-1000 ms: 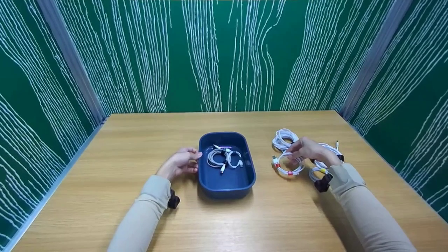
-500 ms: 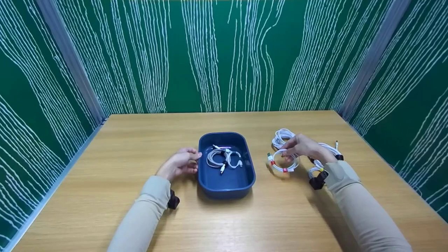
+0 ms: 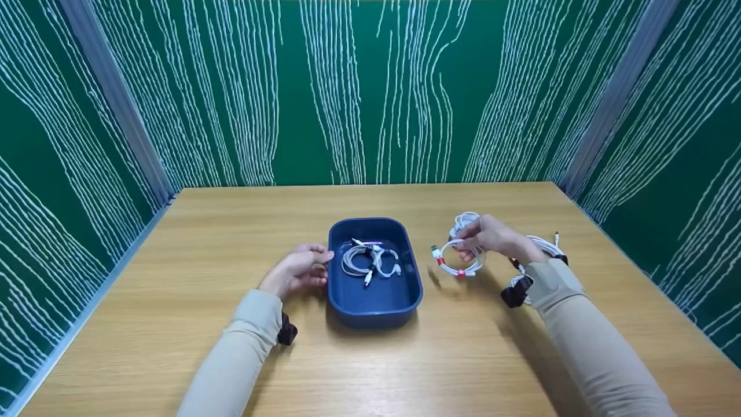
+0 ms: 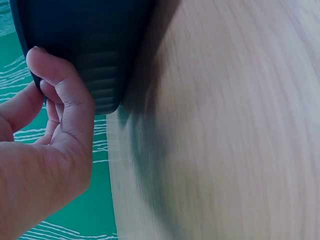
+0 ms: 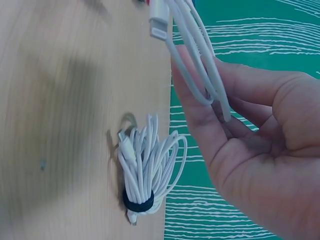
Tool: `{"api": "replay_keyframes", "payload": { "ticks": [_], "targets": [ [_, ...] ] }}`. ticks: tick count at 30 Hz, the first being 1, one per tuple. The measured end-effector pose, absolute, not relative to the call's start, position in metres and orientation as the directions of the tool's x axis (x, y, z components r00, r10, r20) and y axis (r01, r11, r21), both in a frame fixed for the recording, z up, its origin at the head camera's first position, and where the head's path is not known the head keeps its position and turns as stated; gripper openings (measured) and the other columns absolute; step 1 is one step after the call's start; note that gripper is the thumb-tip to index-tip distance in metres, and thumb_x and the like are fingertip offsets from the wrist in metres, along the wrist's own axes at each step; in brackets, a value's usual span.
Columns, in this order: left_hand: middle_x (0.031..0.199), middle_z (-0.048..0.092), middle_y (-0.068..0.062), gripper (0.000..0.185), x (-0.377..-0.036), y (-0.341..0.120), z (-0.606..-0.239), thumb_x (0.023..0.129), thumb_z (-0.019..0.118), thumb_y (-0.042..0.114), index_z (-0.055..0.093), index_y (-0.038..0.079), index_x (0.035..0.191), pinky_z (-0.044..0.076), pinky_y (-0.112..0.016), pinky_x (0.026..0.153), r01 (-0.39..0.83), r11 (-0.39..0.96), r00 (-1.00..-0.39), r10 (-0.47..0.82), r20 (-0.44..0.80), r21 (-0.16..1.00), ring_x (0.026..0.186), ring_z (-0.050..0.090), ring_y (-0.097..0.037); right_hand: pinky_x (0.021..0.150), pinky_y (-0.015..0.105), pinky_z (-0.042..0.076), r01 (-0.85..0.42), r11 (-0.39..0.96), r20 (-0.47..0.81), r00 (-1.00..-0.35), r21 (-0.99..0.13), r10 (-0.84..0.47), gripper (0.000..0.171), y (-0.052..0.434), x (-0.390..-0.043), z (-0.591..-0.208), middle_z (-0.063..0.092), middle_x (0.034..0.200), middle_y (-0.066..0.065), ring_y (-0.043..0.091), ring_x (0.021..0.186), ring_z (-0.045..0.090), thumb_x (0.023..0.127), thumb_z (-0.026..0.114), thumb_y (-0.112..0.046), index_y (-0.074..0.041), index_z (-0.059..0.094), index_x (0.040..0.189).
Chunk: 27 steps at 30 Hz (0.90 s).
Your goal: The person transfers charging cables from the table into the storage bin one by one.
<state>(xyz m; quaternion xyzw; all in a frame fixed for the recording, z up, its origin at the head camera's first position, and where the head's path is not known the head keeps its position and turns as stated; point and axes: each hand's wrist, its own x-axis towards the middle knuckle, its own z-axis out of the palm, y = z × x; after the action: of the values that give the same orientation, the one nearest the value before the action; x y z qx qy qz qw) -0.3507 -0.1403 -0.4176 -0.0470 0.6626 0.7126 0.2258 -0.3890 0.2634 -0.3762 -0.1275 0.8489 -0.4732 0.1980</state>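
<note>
sleeves (image 3: pixel 243 341): beige, long | wrist straps (image 3: pixel 286 333): black | hands bare

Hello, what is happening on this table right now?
A person sits at a wooden table. The right hand holds a coiled white cable lifted just above the table, between the blue tray and more cables lying at the right. The left hand rests against the tray's left side. Some cables already lie inside the tray.
</note>
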Motion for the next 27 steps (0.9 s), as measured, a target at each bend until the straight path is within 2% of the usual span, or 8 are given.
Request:
{"api": "replay_keyframes", "payload": {
  "ticks": [7,13,19,27],
  "targets": [
    [0.075,0.046,-0.001,0.011,-0.350,-0.140,-0.419,0.097,0.053,0.009,0.043,0.013,0.094,0.046,-0.021,0.053,-0.378,-0.010,-0.894,0.263,-0.362,0.926,0.058,0.048,-0.014,0.067,0.025,0.060,-0.048,0.527,-0.209,-0.884,-0.848,-0.418,0.025,0.256,-0.390,-0.375,0.071,0.079,0.004,0.011,0.066,0.068,0.090,0.061,0.002,0.014,0.060,0.112],
    [0.075,0.046,-0.001,0.012,-0.351,-0.140,-0.419,0.097,0.053,0.010,0.044,0.013,0.091,0.046,-0.021,0.053,-0.384,-0.015,-0.893,0.262,-0.367,0.923,0.059,0.048,-0.014,0.068,0.028,0.060,-0.070,0.511,-0.187,-0.881,-0.856,-0.434,0.024,0.251,-0.390,-0.373,0.070,0.078,0.007,0.012,0.066,0.068,0.091,0.061,0.001,0.015,0.059,0.109],
    [0.074,0.047,-0.001,0.012,-0.352,-0.140,-0.419,0.098,0.053,0.010,0.045,0.013,0.090,0.047,-0.021,0.053,-0.380,0.002,-0.892,0.264,-0.367,0.925,0.059,0.048,-0.014,0.070,0.031,0.060,-0.051,0.489,-0.193,-0.880,-0.871,-0.434,0.026,0.243,-0.391,-0.371,0.070,0.078,0.006,0.013,0.066,0.069,0.091,0.061,0.000,0.016,0.057,0.111],
    [0.073,0.046,-0.001,0.011,-0.353,-0.140,-0.420,0.098,0.052,0.011,0.045,0.013,0.090,0.047,-0.020,0.052,-0.375,0.010,-0.893,0.264,-0.364,0.927,0.057,0.047,-0.013,0.067,0.027,0.060,-0.021,0.514,-0.221,-0.887,-0.857,-0.406,0.025,0.233,-0.392,-0.367,0.071,0.080,0.007,0.013,0.068,0.069,0.091,0.063,-0.003,0.011,0.060,0.111]
  ]
}}
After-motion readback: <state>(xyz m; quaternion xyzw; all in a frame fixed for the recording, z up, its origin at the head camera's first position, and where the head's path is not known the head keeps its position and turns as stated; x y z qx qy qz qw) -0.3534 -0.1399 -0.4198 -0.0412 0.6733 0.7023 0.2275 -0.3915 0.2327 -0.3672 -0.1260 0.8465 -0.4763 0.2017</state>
